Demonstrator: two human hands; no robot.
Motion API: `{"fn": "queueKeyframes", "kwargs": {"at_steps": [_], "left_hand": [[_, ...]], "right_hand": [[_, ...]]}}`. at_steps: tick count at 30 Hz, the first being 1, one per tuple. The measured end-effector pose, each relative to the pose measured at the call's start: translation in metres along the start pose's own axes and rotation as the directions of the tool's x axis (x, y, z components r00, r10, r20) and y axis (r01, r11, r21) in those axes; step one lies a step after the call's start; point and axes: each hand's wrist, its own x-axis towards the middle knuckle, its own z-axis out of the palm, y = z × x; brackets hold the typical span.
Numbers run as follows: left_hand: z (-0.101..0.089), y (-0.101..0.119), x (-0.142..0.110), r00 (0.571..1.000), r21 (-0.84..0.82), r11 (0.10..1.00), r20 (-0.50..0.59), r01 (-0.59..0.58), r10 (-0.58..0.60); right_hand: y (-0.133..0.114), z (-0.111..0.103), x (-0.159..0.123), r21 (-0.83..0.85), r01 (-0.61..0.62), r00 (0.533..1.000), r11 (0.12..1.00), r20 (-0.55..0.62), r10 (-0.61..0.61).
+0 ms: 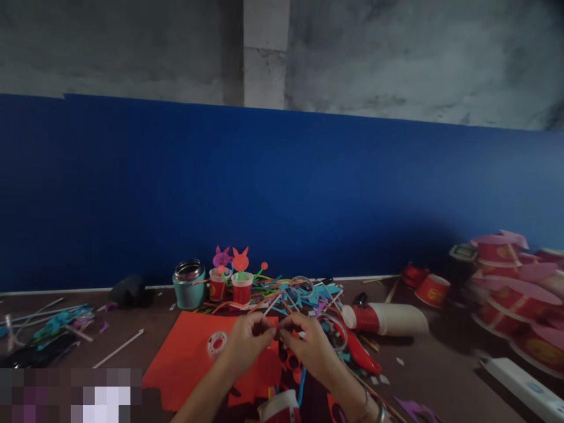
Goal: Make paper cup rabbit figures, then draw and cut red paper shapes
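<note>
My left hand (247, 348) and my right hand (311, 342) meet in front of me, thumbs and fingertips pinched together. Whatever lies between the fingertips is too small and hidden to make out; a bit of red shows there. Beneath my left hand is a sheet of red paper (183, 352), with a white tape roll (211, 348) on it. Red cut-out pieces (291, 361) lie below my right hand. Close to me, between the forearms, a red and white paper cup (282, 409) is partly cut off by the frame.
Behind the paper stand a teal jar (189, 295) and two paper cups with animal figures, one red (242, 291). Coloured scraps (304, 292) pile up beside them. Rightward lie a stack of cups (383, 319), a white power strip (524, 385) and heaped red-pink cups (520, 294).
</note>
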Motion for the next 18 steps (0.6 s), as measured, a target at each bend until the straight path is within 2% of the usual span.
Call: {"fn": "queueKeyframes", "kwargs": {"at_steps": [3, 7, 9, 11, 12, 13, 16, 18], "left_hand": [[-0.005, 0.001, 0.0, 0.999, 0.065, 0.997, -0.015, 0.03, -0.029], [-0.017, 0.0, -0.005, 0.987, 0.314, 0.949, -0.159, 0.022, 0.03], [-0.021, -0.007, -0.008, 0.994, 0.366, 0.926, -0.082, 0.098, -0.073], [-0.023, -0.017, -0.008, 0.977, 0.391, 0.902, 0.037, 0.181, -0.212], [-0.022, -0.023, -0.007, 0.969, 0.391, 0.9, 0.071, 0.191, -0.236], [-0.021, -0.029, -0.006, 0.964, 0.383, 0.903, 0.098, 0.193, -0.247], [-0.016, -0.043, 0.0, 0.966, 0.248, 0.961, 0.19, 0.126, -0.176], [-0.013, -0.048, 0.003, 0.969, 0.157, 0.981, 0.205, 0.111, -0.142]], "right_hand": [[0.008, 0.002, 0.001, 0.016, -0.006, 1.0, 1.0, -0.012, 0.006], [0.027, 0.008, 0.006, 0.024, -0.107, 0.994, 0.994, -0.034, 0.108], [0.035, 0.013, 0.008, 0.044, -0.143, 0.989, 0.989, -0.037, 0.145], [0.04, 0.017, 0.009, 0.077, -0.164, 0.986, 0.983, -0.022, 0.166], [0.041, 0.018, 0.009, 0.098, -0.176, 0.984, 0.979, -0.008, 0.178], [0.041, 0.02, 0.009, 0.12, -0.198, 0.98, 0.973, 0.009, 0.199], [0.042, 0.022, 0.009, 0.192, -0.296, 0.955, 0.936, 0.061, 0.29], [0.044, 0.023, 0.01, 0.243, -0.325, 0.946, 0.914, 0.082, 0.314]]}}
